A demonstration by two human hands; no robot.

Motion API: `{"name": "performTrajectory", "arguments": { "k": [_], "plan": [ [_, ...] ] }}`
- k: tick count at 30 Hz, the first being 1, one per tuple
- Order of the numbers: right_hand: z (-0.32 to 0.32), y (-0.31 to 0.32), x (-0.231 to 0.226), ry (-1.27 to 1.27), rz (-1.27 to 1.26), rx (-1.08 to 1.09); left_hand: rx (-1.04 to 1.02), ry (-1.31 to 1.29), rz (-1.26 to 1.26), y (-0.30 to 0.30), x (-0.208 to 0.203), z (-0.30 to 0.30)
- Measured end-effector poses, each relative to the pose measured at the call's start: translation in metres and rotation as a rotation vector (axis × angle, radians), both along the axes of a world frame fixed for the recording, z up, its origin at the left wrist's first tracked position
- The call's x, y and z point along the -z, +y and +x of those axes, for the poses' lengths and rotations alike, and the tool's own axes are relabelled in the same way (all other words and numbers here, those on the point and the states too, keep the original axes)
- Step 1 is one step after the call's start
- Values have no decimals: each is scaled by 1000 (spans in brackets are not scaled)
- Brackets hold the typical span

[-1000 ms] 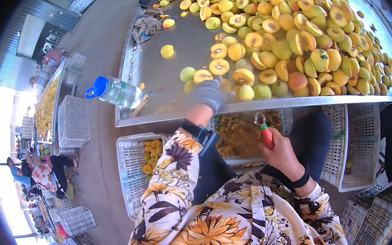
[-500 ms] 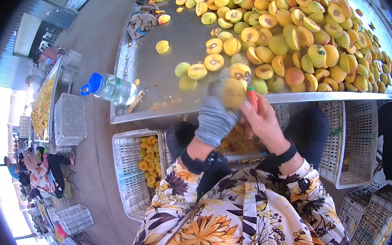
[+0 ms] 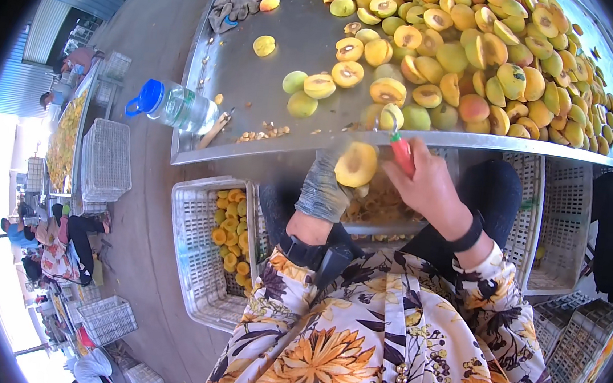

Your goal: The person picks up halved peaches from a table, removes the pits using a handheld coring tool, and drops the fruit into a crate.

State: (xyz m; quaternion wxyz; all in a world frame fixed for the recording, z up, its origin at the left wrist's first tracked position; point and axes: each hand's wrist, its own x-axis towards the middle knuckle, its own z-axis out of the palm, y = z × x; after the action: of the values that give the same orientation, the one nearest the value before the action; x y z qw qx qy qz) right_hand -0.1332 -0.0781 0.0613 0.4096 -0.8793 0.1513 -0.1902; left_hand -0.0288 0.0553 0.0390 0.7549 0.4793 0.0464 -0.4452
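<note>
- While it fills the upper middle and upper right of the frame, the steel table (image 3: 290,40) carries a deep heap of yellow and green fruit (image 3: 479,53), many pieces halved and showing dark pit hollows, with its front rim curving across the centre.
- Below the table, at lower left of centre, a white plastic crate (image 3: 191,254) sits on the floor, holding orange-yellow fruit halves along its right side.
- At the right edge, another white crate (image 3: 555,228) stands beside the person's knee; its contents cannot be made out.
- On the table's left part lies a clear water bottle (image 3: 175,106) with a blue cap, on its side, well apart from the fruit heap.
- At centre frame, the left hand (image 3: 324,186), in a grey glove, is closed around a fruit half (image 3: 356,164), held just under the table rim with its cut face and pit hollow turned up.
- Just right of it, the bare right hand (image 3: 431,188) is wrapped around a red-handled tool (image 3: 402,152), whose metal end reaches above the fruit half; whether it touches the flesh cannot be told.
- Near the bottle, small pits (image 3: 264,133) lie scattered by the rim.
</note>
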Motion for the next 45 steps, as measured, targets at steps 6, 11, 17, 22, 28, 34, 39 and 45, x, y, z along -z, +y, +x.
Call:
{"name": "performTrajectory", "arguments": {
  "k": [6, 11, 17, 22, 28, 34, 39, 45],
  "plan": [
    [-23, 31, -1, 216, 138, -131, -189, -10, -150, -2, 26, -3],
    [-24, 32, 4, 275, 151, -174, -178, -203, -111, -7, 2, -15],
    [-30, 37, 7, 316, 63, -274, -126, -135, -88, -3, 0, -12],
    [-29, 28, 21, 272, 78, -406, 110, -193, 55, -2, -3, 1],
    [-15, 23, -10, 636, 834, -463, 115, -208, 1, -3, -11, 6],
    [-18, 23, 2, 652, 1692, -532, 56, -143, -36, 0, 2, 0],
    [-27, 21, 17, 474, 2062, -640, -17, 13, -189, -16, 21, -5],
    [-39, -1, 2, 575, 1330, -589, -155, -658, 221, 12, 29, 8]
  ]
}}
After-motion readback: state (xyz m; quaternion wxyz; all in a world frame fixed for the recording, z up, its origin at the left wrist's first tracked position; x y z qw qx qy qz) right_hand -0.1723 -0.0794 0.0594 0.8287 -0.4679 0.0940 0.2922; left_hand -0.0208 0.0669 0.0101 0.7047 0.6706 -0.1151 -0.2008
